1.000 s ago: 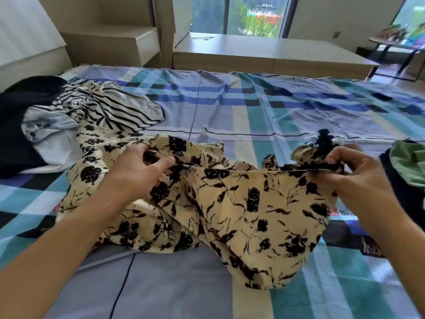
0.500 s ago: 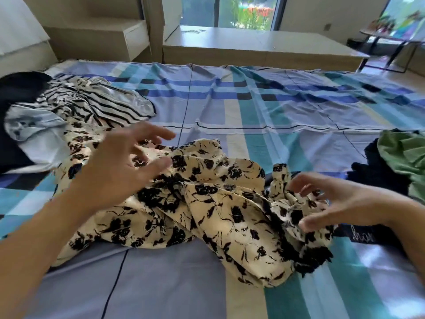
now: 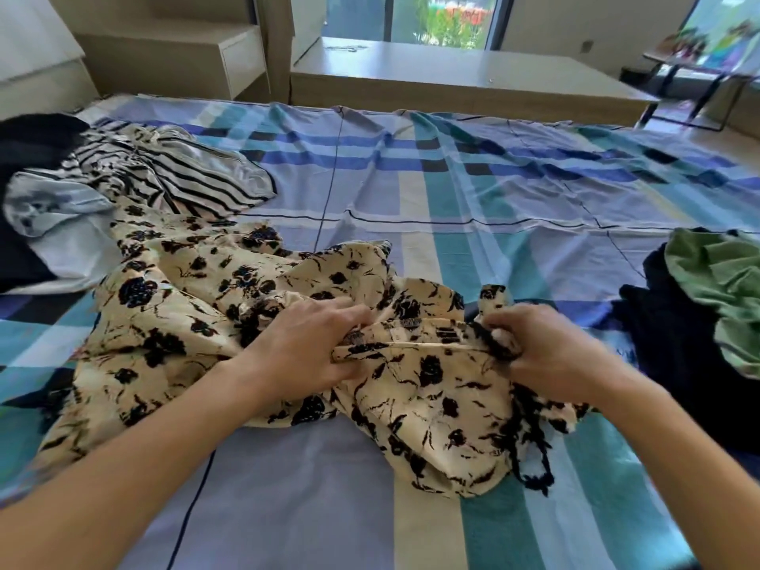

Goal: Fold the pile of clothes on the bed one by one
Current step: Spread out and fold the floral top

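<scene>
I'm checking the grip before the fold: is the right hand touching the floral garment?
Touching. The head view shows the right hand pinching a bunched edge of the floral garment.

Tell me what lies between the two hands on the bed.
In the head view, a straight edge of the cream floral garment spans from the left hand to the right hand, both gripping it. Nothing else lies between them.

Bed in blue, teal and lavender plaid sheet. Crumpled cream garment with black floral print near centre; black-and-white striped top and black cloth far left; dark navy cloth at right edge.
</scene>
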The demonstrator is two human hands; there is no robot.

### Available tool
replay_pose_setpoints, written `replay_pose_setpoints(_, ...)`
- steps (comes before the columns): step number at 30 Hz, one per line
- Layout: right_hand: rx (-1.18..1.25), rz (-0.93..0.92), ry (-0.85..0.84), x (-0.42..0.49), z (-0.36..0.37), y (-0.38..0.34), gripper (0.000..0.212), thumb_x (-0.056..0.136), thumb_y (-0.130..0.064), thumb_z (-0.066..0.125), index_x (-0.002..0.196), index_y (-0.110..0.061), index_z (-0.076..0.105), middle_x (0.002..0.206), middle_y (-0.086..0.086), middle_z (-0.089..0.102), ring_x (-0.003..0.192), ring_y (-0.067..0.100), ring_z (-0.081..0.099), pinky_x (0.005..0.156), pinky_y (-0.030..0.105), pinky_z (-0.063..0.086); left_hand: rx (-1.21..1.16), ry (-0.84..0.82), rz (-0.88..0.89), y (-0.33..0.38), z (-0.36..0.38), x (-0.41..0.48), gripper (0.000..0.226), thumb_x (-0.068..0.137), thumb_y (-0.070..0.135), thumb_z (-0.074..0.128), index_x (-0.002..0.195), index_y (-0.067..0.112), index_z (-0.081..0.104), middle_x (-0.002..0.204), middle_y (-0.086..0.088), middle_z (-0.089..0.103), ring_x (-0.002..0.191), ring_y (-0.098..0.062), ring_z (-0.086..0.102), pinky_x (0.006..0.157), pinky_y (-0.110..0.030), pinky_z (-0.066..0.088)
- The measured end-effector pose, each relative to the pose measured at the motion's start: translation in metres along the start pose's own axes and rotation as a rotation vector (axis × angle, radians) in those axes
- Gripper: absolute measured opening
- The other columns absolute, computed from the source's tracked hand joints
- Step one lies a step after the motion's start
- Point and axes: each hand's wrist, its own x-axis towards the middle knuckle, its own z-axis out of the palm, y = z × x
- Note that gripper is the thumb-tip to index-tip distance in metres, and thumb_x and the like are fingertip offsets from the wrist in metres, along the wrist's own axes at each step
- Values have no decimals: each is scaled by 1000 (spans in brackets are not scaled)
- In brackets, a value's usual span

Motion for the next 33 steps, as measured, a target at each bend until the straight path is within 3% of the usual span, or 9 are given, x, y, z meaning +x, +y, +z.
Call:
replay_pose_setpoints(3, 266, -92, 75, -4, -17, 10, 18, 78, -1, 76, 80, -17, 67, 74, 1, 68, 61, 3, 59, 60, 22, 49, -139, 45, 49, 5, -7, -5, 51, 84, 75, 56, 123, 41, 59, 100, 41, 36, 101, 18, 39, 91, -25, 39)
replay_pose_setpoints(6, 394, -133, 61, -4, -21, 16, 18, 77, 2, 78, 81, -14, 68, 82, 1, 66, 68, 10, 60, 68, 29, 47, -264, 81, 20, 10, -9, -5, 4, 95, 55, 54, 94, 52, 56, 96, 31, 49, 101, 8, 47, 95, -37, 43)
replay_pose_setpoints(10, 337, -137, 3, 0, -16, 21, 17, 82, 0, 76, 86, -15, 67, 84, 3, 69, 62, 2, 58, 63, 25, 49, -299, 116, -9, 11, -8, -4, 30, 91, 34, 70, 80, 50, 47, 86, 31, 58, 95, 8, 52, 97, -38, 38)
replay_pose_setpoints(14, 238, -164, -30, 4, -13, 27, 17, 82, -4, 77, 84, -16, 66, 81, -4, 67, 60, 0, 59, 57, 15, 45, -306, 49, -54, 8, -6, -5, 22, 86, 32, 76, 87, 31, 54, 79, 18, 62, 79, 0, 60, 92, -39, 49)
replay_pose_setpoints(20, 225, -130, -113, 5, -11, 32, 28, 77, -30, 85, 86, -25, 59, 81, -8, 68, 67, 14, 63, 61, 28, 52, 107, -206, -262, -15, -4, -6, 49, 84, 46, 74, 127, 35, 55, 113, 13, 63, 112, -13, 55, 115, -43, 30)
replay_pose_setpoints(23, 251, -100, -67, 8, -8, 30, 32, 75, -35, 85, 92, -25, 61, 85, -8, 71, 74, 8, 67, 72, 31, 55, 175, -163, -283, -20, -1, -2, 39, 84, 54, 71, 116, 33, 63, 107, 16, 60, 110, -9, 52, 116, -40, 27)
replay_pose_setpoints(26, 340, -28, -37, 4, -4, 29, 35, 78, -21, 84, 107, -29, 66, 95, -11, 72, 82, 0, 68, 80, 25, 52, 73, -93, -261, -20, -18, -6, 34, 80, 64, 67, 98, 35, 69, 95, 21, 54, 98, -4, 46, 107, -38, 34)
replay_pose_setpoints(29, 426, 52, -51, 2, -8, 29, 49, 74, -19, 87, 119, -28, 67, 102, -10, 74, 93, 3, 69, 95, 30, 53, -266, -51, -304, -24, -46, -11, 18, 77, 49, 78, 78, 34, 69, 75, 12, 67, 70, -4, 59, 74, -28, 47)
replay_pose_setpoints(33, 383, 28, -39, 13, -48, 26, 39, 70, -28, 90, 104, -24, 70, 92, -5, 76, 87, 7, 70, 90, 31, 52, -375, -95, -312, -20, -103, 5, 22, 78, 29, 83, 94, 34, 68, 84, 11, 72, 72, -4, 69, 71, -25, 56)
